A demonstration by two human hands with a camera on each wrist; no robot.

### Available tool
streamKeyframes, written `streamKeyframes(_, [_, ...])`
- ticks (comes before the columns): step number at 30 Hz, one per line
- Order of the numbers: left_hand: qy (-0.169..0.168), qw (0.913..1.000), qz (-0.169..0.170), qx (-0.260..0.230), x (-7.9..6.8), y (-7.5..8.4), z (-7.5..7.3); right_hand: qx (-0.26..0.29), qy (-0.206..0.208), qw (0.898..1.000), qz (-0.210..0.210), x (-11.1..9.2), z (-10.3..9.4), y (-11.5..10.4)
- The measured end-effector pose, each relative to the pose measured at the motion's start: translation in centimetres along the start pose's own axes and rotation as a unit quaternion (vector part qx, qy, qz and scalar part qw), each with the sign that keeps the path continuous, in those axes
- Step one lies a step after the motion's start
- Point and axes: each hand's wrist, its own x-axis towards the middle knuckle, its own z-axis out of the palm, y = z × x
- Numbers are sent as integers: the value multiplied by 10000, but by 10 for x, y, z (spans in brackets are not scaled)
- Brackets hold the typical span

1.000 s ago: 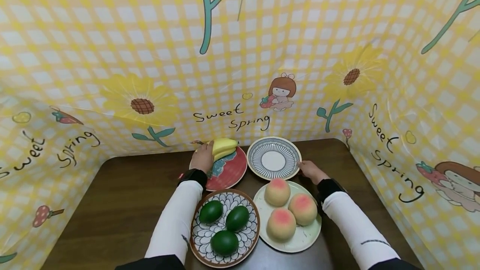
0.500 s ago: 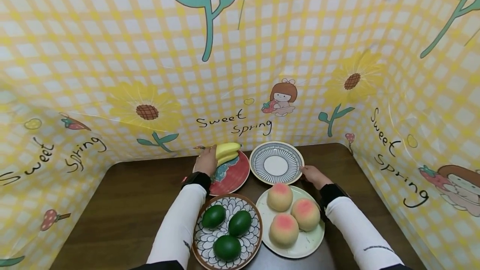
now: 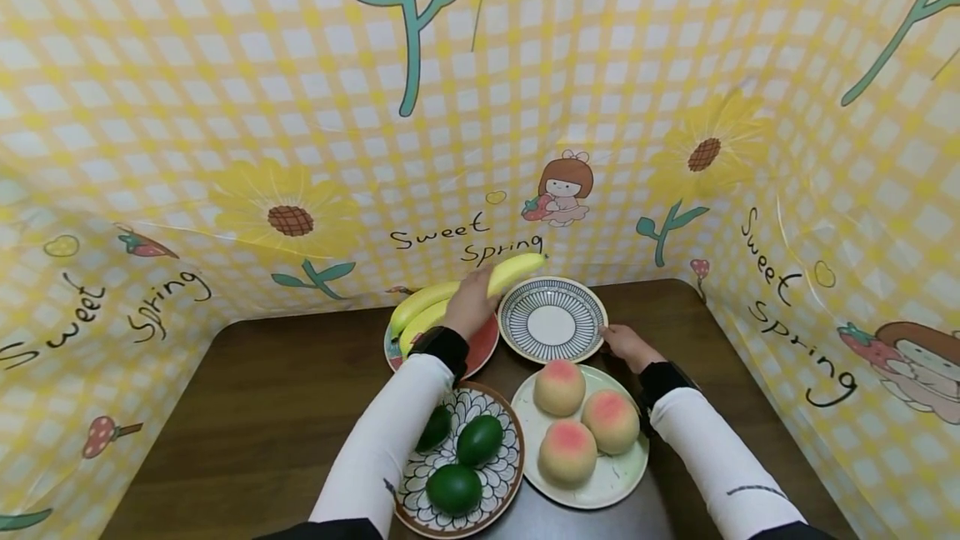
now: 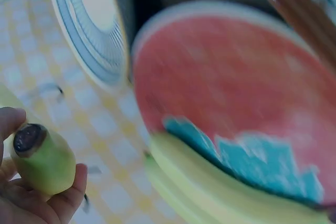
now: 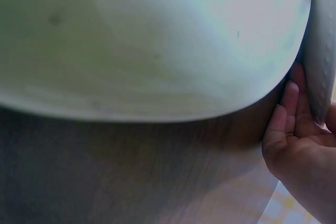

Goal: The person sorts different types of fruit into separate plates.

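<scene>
My left hand (image 3: 471,304) grips a yellow banana (image 3: 519,268), raised near the back wall. The left wrist view shows its dark stem end between fingers and thumb. Two more bananas (image 3: 424,300) lie on a red plate (image 3: 484,343) with a turquoise pattern, partly behind the left hand. To the right is a white plate with blue-black radiating lines (image 3: 551,323), nothing on it; the held banana's tip is just above its far left rim. My right hand (image 3: 628,345) pinches that plate's right rim, thumb on top and fingers beneath (image 5: 290,95).
A brown-rimmed, petal-patterned plate (image 3: 512,473) with several green, egg-shaped fruits stands at front left, partly under the left sleeve. Beside it a pale green plate (image 3: 611,477) bears three peaches (image 3: 567,450). The brown table (image 3: 277,407) meets a yellow checked cloth wall (image 3: 480,123) behind.
My left hand has lifted one banana off the red plate and moved it right, towards the lined plate. The right hand stays at that plate's rim.
</scene>
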Motion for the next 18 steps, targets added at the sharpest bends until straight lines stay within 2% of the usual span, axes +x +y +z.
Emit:
streamKeyframes(3, [-155,9997,182,-102,2,18,12,123,-109,9998,-114,18,-5,20])
streamKeyframes(7, [-255,9977,574,-258,3,35,30,241,-265,9983,-454,69,-17,70])
streamKeyframes(8, [-284,9967,693,-312,4,38,35,244,-237,9985,-436,75,-17,76])
streamKeyframes(10, [-342,9947,877,-404,4,44,45,302,-295,9969,-668,84,-18,87])
streamKeyframes(12, [-424,9929,950,-570,5,50,54,291,-238,9978,-552,71,-16,76])
streamKeyframes(15, [-517,9915,885,-796,6,56,65,303,-173,9982,-494,47,-12,52])
streamKeyframes(18, [-689,9907,725,-919,7,60,75,266,-144,9988,-390,48,-12,50])
